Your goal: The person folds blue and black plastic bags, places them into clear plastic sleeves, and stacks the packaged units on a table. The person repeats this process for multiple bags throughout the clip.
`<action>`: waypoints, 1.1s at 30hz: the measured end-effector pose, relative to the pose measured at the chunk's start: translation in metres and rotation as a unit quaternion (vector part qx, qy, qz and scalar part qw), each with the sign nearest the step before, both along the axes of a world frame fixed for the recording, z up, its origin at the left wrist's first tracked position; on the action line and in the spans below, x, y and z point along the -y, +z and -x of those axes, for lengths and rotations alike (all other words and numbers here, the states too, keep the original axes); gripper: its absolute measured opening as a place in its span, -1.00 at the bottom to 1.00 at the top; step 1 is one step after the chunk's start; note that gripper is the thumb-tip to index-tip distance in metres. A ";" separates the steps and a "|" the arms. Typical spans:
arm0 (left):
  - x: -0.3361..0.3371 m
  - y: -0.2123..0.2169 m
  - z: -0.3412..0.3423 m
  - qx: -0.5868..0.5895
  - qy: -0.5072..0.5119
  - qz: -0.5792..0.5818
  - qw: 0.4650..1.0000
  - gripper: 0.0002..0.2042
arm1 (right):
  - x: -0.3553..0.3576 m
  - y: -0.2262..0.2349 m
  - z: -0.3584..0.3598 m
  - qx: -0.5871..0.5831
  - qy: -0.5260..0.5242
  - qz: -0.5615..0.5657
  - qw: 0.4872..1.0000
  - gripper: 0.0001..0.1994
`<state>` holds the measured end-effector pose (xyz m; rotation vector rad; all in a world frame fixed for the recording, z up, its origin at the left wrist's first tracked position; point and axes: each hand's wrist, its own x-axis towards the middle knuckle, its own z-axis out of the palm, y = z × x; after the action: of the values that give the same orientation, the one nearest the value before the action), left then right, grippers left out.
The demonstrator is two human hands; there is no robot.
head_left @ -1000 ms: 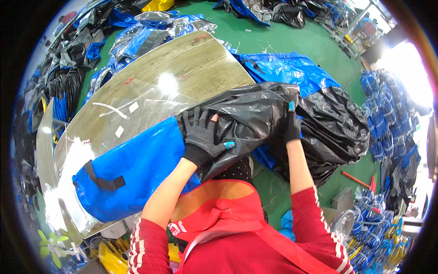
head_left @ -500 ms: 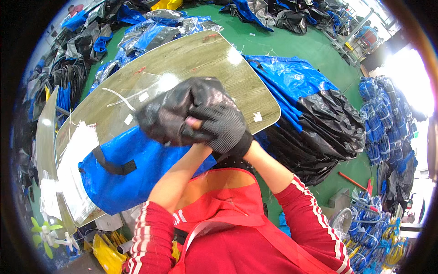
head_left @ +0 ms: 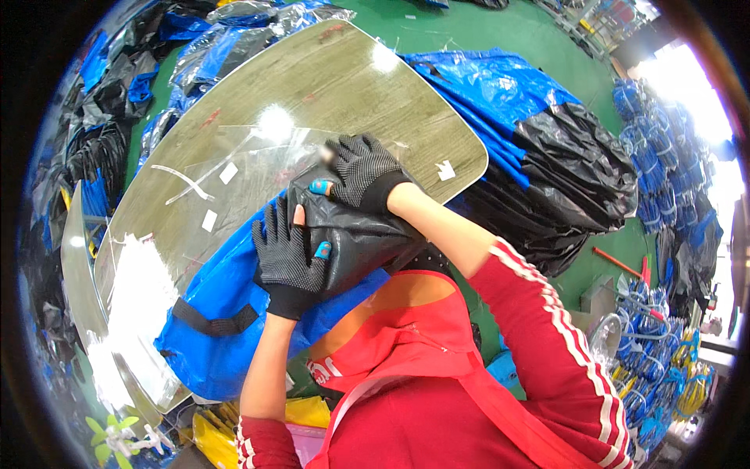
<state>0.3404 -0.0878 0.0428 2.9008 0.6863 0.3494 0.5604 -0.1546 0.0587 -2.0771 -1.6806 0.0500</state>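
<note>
A folded blue-and-black plastic bag lies across the near side of the wood-pattern table (head_left: 375, 94). Its black part (head_left: 359, 238) is nearest my body; its blue part (head_left: 211, 359) reaches to the left and carries a black webbing strap (head_left: 215, 320). My left hand (head_left: 289, 254), in a black dotted glove with bare or blue-tipped finger ends, presses flat on the bag with fingers spread. Above it to the right, my right hand (head_left: 366, 168) in a matching glove lies on the bag's far edge, its fingers stretched out and one fingertip blurred.
Clear plastic film (head_left: 242, 144) and small white paper pieces (head_left: 209, 220) lie on the table. A heap of blue-and-black bags (head_left: 562, 148) leans at its right edge. Bundled blue straps (head_left: 652, 164) are stacked farther right. A small green fan (head_left: 116, 439) sits at lower left.
My hands were together holding the black part bunched up above the table. Now they are apart, and that part is down and folded toward me over the blue part.
</note>
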 end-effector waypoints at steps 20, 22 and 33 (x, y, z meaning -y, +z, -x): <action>-0.109 -0.032 0.267 -0.105 0.179 -0.149 0.967 -0.41 | -0.034 -0.014 0.139 0.156 -0.048 0.172 0.971 -0.34; -0.110 -0.055 0.282 0.061 0.213 -0.123 0.967 -0.37 | -0.047 -0.017 0.171 0.075 0.026 0.023 0.997 -0.35; -0.055 0.041 0.308 0.330 0.335 0.656 0.591 -0.26 | -0.061 -0.035 0.211 0.065 0.079 0.100 0.990 -0.35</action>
<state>0.0326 -0.0328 0.0834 0.9072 1.1332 0.5789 0.3494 -0.0933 0.0235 -2.1250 -1.9896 0.1417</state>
